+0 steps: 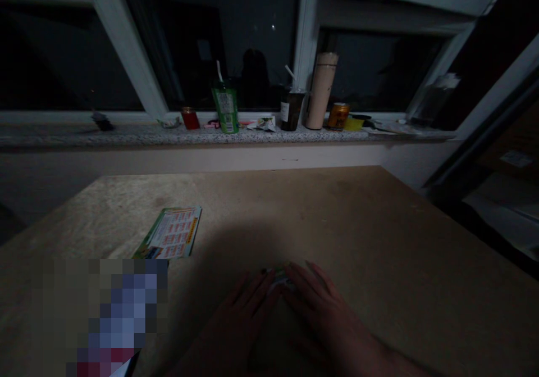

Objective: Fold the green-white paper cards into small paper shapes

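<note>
In the dim light at the bottom middle of the table, a small piece with white, green and dark print (279, 276), seemingly paper, lies between my hands. The fingers of my left hand (246, 308) are stretched out and rest on its left side. From the other side my right hand (319, 300) lies with its fingers extended over its right edge. Both thumbs come together at its near edge. Most of the piece is covered, and I cannot tell whether it is folded.
A printed leaflet (172, 234) lies on the wooden table (357, 225) at left, beside a pixelated patch. Along the window sill (252, 136) stand a green cup (226, 107), a red jar (190, 119), a dark drink cup (291, 110), a pink flask (321, 90) and a gold can (338, 117).
</note>
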Action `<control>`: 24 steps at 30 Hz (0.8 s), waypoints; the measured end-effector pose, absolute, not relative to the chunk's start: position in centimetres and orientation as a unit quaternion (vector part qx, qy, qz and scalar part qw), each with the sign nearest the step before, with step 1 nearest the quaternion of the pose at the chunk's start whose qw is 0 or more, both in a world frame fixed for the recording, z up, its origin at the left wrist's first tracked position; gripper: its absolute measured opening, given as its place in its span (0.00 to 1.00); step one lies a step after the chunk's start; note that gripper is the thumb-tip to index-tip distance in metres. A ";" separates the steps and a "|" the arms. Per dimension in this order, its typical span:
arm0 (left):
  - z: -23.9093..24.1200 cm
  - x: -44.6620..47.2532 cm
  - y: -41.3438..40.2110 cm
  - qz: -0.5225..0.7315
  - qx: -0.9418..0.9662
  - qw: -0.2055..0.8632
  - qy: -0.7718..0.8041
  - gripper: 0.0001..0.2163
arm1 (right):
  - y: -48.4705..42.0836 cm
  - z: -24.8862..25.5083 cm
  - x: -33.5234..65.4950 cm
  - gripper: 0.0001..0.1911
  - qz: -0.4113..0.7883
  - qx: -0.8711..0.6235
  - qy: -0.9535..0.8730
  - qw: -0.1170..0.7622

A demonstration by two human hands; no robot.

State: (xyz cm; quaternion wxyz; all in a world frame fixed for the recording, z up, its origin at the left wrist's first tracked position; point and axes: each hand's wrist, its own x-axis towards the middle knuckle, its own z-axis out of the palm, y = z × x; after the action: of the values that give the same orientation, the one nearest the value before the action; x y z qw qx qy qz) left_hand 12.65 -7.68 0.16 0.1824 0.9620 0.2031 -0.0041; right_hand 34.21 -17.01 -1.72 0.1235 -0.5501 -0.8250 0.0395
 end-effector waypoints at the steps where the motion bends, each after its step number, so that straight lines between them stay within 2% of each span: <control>1: 0.3 12.6 -7.8 -0.001 0.961 0.184 0.205 0.44 | -17.0 -1.8 34.3 0.31 0.049 -0.551 -0.824 0.123; 6: 0.5 12.6 -8.0 0.009 0.961 0.186 0.205 0.43 | -17.1 -1.9 34.5 0.32 0.045 -0.565 -0.808 0.158; 18: 0.6 12.8 -7.7 -0.010 0.963 0.181 0.200 0.43 | -17.4 -2.2 34.2 0.23 -0.076 -0.586 -0.789 0.167; 21: 0.3 12.8 -7.6 -0.007 0.965 0.180 0.193 0.43 | -17.2 -2.5 34.0 0.18 -0.084 -0.585 -0.786 0.180; 24: 0.3 12.7 -7.6 -0.015 0.965 0.184 0.186 0.43 | -16.8 -2.7 34.0 0.18 -0.067 -0.576 -0.789 0.204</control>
State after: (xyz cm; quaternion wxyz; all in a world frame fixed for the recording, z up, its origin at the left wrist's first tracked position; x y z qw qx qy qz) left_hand 12.73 -7.61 0.33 0.1841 0.9650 0.1863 -0.0145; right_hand 33.98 -16.82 -2.74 0.2035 -0.5762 -0.7887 -0.0668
